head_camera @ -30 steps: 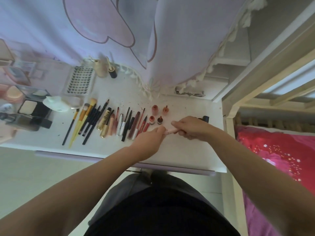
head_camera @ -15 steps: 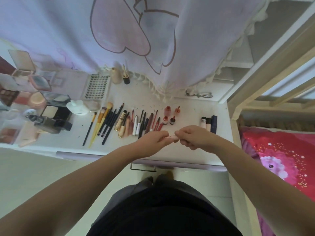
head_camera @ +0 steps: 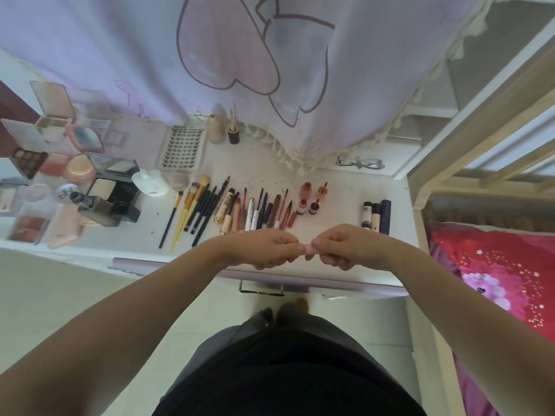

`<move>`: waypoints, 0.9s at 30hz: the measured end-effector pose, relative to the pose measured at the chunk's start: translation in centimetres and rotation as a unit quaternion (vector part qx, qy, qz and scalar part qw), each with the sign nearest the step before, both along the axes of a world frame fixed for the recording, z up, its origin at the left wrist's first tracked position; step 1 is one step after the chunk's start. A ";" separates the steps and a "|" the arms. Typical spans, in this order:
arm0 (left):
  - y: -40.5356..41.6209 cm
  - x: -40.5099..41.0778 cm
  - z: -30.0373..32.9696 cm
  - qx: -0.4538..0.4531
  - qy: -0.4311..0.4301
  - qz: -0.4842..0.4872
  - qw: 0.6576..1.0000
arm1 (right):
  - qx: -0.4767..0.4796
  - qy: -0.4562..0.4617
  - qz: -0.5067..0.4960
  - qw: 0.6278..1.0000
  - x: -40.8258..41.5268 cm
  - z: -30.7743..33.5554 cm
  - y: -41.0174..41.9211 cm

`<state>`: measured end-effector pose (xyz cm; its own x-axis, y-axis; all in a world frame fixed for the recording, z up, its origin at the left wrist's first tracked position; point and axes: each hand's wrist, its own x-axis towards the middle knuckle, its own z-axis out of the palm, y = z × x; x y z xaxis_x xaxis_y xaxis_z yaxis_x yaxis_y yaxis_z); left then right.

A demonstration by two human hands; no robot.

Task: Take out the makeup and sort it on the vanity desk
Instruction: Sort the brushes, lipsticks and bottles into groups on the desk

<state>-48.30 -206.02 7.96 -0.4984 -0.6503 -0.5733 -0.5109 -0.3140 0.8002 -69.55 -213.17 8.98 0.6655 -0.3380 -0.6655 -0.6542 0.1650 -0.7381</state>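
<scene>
Fingers pinch pink tube; desk-edge.

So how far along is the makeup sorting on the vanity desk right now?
Mostly done, it seems. The brushes, pencils and liners, small red bottles and three tubes already lie grouped on the desk. The left hand and right hand pinch a small pink tube, not yet placed.
</scene>
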 end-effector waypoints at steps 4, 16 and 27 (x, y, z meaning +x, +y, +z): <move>0.8 5.1 -0.6 0.113 0.049 0.128 0.984 | -0.015 -0.004 -0.132 0.991 -4.4 0.0 -2.2; 0.2 -3.3 -6.2 -0.163 -0.082 0.270 0.945 | -0.178 0.067 -0.271 0.944 0.0 -5.8 0.7; -3.3 -4.3 -9.0 -0.371 -0.337 0.183 0.846 | -0.353 0.043 -0.245 0.902 3.0 -8.9 -0.1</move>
